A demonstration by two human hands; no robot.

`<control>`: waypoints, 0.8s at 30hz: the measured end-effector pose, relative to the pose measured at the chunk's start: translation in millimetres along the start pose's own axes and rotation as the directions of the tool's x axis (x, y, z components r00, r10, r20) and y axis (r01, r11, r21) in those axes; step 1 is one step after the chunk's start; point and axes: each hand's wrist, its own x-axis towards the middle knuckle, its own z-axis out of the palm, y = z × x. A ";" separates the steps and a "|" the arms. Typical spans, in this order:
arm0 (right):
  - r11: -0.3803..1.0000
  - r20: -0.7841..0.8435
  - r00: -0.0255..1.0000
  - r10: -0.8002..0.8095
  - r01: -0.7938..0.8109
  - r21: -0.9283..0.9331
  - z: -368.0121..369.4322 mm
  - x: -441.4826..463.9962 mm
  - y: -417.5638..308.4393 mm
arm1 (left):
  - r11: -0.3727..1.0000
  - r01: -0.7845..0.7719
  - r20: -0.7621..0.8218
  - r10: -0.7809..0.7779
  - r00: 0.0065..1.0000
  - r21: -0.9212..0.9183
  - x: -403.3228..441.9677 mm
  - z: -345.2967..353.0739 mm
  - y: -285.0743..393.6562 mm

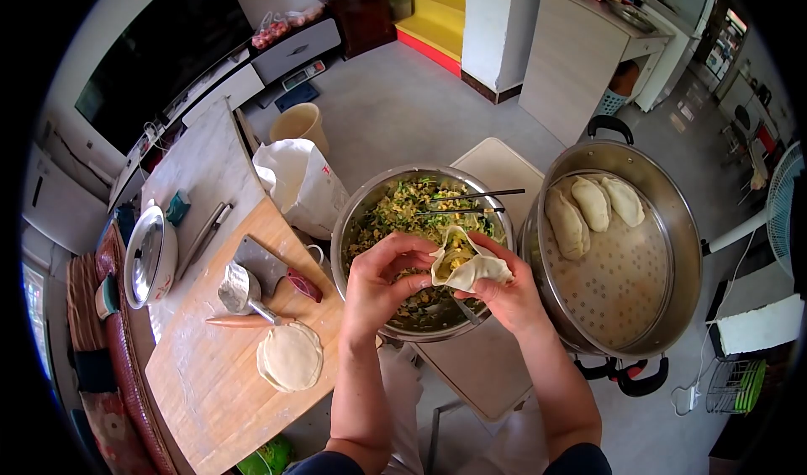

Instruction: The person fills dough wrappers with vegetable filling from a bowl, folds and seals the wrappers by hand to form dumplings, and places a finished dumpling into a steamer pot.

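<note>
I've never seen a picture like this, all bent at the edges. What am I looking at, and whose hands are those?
There's no machine here, just a person working bare-handed. The single picture comes from a camera worn on their head, looking forward and down, so both hands are the wearer's own.

The left hand and right hand together hold a dough wrapper, open at the top, with filling showing inside. Below them is a metal bowl of chopped filling, with chopsticks lying in it.

To the right, a large steamer pot holds three shaped dumplings. To the left, a wooden board carries round dough wrappers, a cleaver and a rolling pin.
</note>
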 end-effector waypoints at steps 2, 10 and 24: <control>1.000 0.003 1.000 -0.008 0.008 -0.017 1.2 0.1 0.2 | 1.000 -0.008 0.002 0.008 1.000 0.002 0.0 -0.4 -0.3; 0.995 -0.008 1.000 0.007 -0.007 -0.097 7.4 -1.8 -1.6 | 0.992 -0.104 -0.104 0.111 0.988 0.073 1.3 4.7 -6.2; 0.889 -0.030 0.997 -0.067 0.046 -0.456 1.4 -5.8 -1.1 | 0.958 -0.016 -0.036 0.027 0.999 0.286 2.4 2.6 9.3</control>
